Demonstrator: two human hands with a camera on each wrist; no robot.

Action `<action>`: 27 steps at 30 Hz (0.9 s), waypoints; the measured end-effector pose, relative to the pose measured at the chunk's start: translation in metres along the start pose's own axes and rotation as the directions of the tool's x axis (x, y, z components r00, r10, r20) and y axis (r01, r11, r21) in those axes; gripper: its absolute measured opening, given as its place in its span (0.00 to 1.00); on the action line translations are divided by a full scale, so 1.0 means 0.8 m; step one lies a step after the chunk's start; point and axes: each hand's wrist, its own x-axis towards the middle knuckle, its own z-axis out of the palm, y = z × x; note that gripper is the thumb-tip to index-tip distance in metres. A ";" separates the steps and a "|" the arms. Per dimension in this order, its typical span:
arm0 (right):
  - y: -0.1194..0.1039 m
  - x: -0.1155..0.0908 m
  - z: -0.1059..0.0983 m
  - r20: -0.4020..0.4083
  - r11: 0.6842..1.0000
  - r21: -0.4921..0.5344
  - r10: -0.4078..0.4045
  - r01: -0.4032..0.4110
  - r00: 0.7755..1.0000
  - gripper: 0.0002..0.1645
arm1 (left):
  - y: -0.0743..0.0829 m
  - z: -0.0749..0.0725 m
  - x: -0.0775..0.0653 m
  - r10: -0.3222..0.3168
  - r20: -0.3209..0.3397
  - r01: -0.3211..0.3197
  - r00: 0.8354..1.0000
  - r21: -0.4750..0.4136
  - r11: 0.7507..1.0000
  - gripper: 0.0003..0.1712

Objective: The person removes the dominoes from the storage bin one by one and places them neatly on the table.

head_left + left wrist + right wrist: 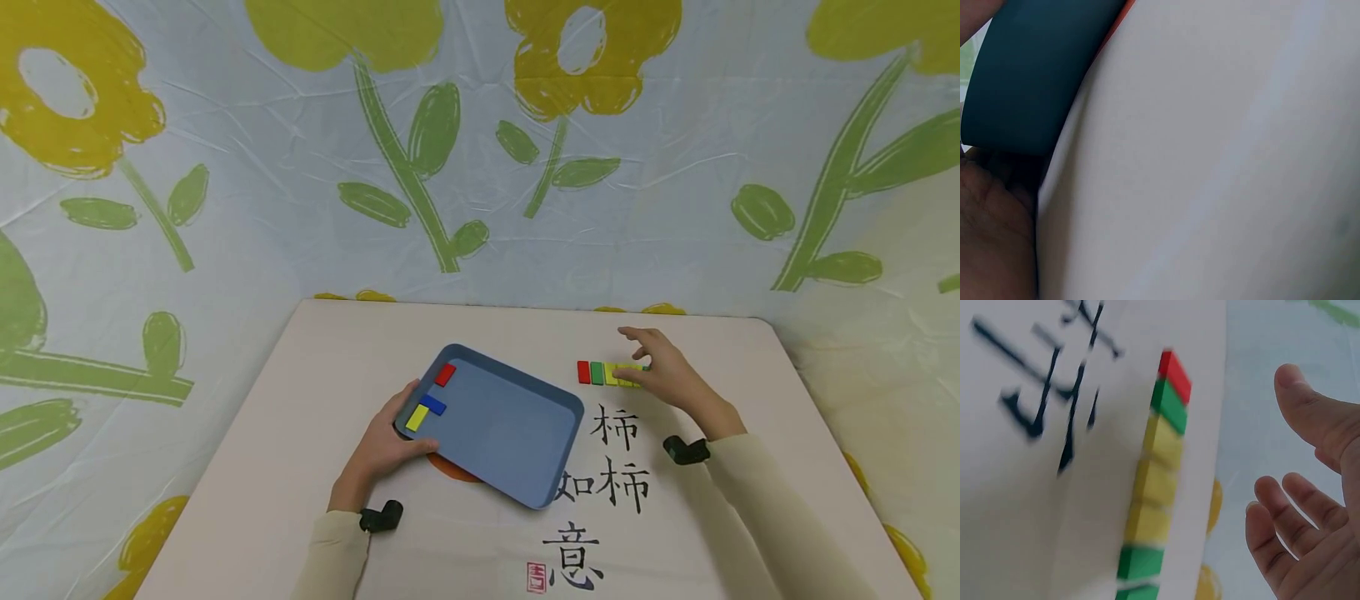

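Note:
My left hand (384, 442) grips the near-left corner of a blue-grey tray (502, 425), thumb at the front rim and fingers along the left side. In the tray's left end lie a red block (445, 375), a blue block (432, 405) and a yellow block (417, 417). The tray's outer wall (1035, 75) fills the upper left of the left wrist view. My right hand (670, 371) hovers by a row of small flat blocks, thumb and fingers apart, holding nothing. A red block (1176, 376) heads that row, followed by a green block (1169, 406), several yellow blocks (1155, 481) and more green.
The pale table mat (315, 358) carries black brush characters (573, 558), a red seal print (536, 577) and an orange patch (453, 472) partly under the tray. A flower-printed cloth (300, 167) hangs behind the table and at both sides.

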 end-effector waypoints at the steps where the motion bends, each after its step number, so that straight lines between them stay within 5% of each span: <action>1: -0.008 0.003 0.003 0.008 1.000 0.008 -0.021 0.021 1.000 0.47 | 0.000 0.000 0.000 -0.004 0.000 0.004 1.000 -0.003 1.000 0.62; 13: -0.103 0.039 0.056 0.110 0.982 0.091 -0.174 0.165 0.979 0.47 | 0.000 0.001 0.001 0.005 -0.001 -0.005 1.000 -0.005 1.000 0.62; 27: -0.161 0.072 0.121 0.221 0.957 0.134 -0.284 0.259 0.933 0.51 | -0.001 0.001 0.001 -0.006 -0.010 0.006 1.000 0.009 1.000 0.63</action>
